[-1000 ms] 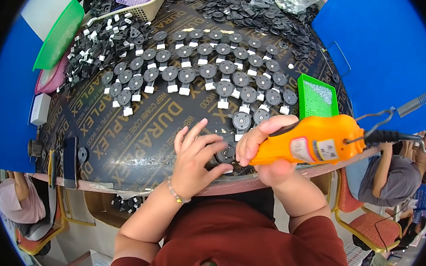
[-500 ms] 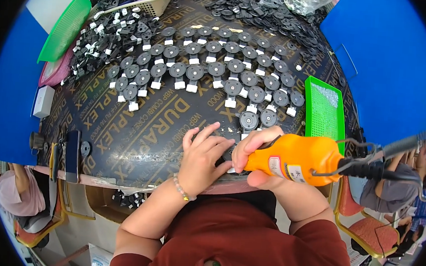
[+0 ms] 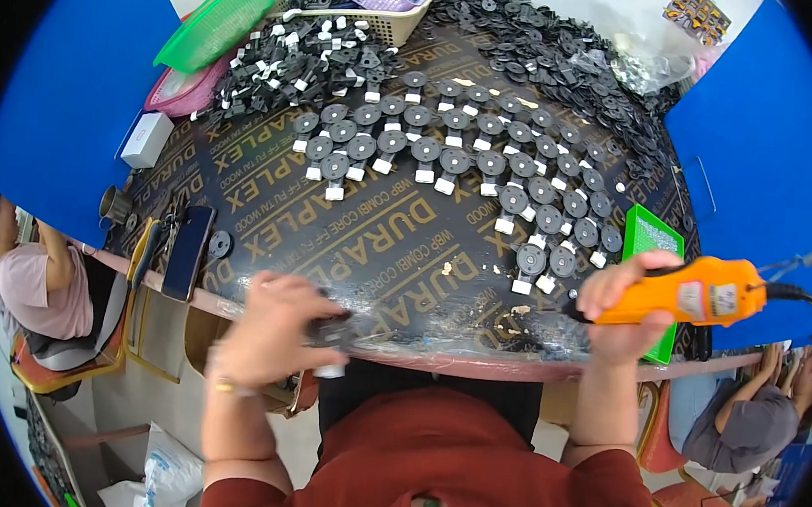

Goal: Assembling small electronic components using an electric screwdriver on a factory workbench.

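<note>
Head view: dark part (image 3: 330,328) and orange power tool (image 3: 695,294) held well apart

At the front edge of the table (image 3: 395,276), the dark part, its white end pointing downward, is grasped between the thumb and bent fingers of the left hand (image 3: 274,329). Blur is left on this hand, so the exact finger contacts cannot be told. By the right hand (image 3: 623,311), the tool is clasped around its forward end, fingers above and thumb below; a grip this far forward is presumably chosen so that the narrow tip, pointed leftward, can be steered. The tool's weight seems to be borne partly by the black cord (image 3: 803,298) behind it.

Beyond the hands, the disc-topped pieces (image 3: 455,158) are spread in loose curved rows, discs up and most white ends toward the person, probably so that each is kept separate. Beside the right hand, a green tray (image 3: 661,349) of small shiny bits is placed, likely for short reach. Loose black discs (image 3: 542,51) are heaped at the far side.
</note>
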Action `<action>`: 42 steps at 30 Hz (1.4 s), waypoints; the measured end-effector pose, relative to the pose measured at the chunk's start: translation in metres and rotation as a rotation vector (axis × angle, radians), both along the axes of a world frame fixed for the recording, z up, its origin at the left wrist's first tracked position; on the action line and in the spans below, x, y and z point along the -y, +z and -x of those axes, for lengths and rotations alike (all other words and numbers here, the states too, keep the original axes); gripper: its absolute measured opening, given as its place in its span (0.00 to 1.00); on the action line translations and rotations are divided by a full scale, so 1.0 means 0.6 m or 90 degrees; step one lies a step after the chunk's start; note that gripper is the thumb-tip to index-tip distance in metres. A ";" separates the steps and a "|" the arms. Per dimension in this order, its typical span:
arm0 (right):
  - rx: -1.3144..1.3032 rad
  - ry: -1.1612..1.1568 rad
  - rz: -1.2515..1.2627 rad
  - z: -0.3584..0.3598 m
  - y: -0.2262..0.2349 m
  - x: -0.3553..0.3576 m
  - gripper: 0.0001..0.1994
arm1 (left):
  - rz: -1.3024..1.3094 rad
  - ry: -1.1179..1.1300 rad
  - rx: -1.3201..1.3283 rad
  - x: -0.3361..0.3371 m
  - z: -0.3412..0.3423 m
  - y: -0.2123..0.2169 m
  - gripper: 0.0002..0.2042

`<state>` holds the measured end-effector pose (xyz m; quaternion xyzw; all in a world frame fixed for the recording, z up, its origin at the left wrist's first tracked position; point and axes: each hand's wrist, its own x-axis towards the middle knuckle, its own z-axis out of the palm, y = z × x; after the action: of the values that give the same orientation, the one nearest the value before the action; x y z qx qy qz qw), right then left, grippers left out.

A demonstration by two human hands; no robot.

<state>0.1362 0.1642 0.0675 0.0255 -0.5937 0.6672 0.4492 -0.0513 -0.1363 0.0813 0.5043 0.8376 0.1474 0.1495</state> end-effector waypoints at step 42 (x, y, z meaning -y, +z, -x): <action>0.123 -0.441 -0.059 -0.088 -0.059 -0.288 0.18 | -0.268 -0.116 0.070 -0.254 -0.078 -0.089 0.26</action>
<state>0.1891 0.3372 0.0324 -0.2201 -0.6364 0.4475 0.5884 -0.0045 0.0164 0.0282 0.5892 0.7300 0.3318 0.0988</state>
